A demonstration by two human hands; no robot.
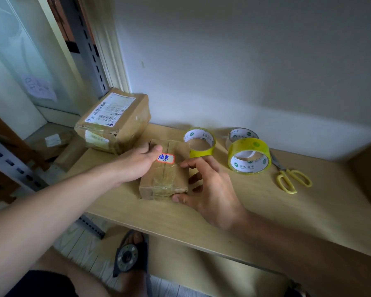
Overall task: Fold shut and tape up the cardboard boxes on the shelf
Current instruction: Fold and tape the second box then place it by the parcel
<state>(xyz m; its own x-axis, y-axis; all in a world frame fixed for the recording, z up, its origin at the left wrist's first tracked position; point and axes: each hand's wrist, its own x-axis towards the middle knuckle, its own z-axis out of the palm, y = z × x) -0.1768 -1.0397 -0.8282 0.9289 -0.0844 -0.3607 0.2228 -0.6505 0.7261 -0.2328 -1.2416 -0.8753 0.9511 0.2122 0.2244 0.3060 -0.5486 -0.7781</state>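
Small box lengthwise away from body, gripped at left edge by left hand, right hand curled round near-right corner, tape rolls nearer right.

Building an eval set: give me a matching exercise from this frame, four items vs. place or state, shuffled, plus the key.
Items:
1. small box
2. scissors
3. large box
4. nearest tape roll

Descriptions:
A. at the back left of the shelf, printed shipping label on top
B. lying flat at the far right, yellow handles
C. held between both hands, red-bordered sticker on top
D. leaning on another roll

Pairs: 1-C, 2-B, 3-A, 4-D
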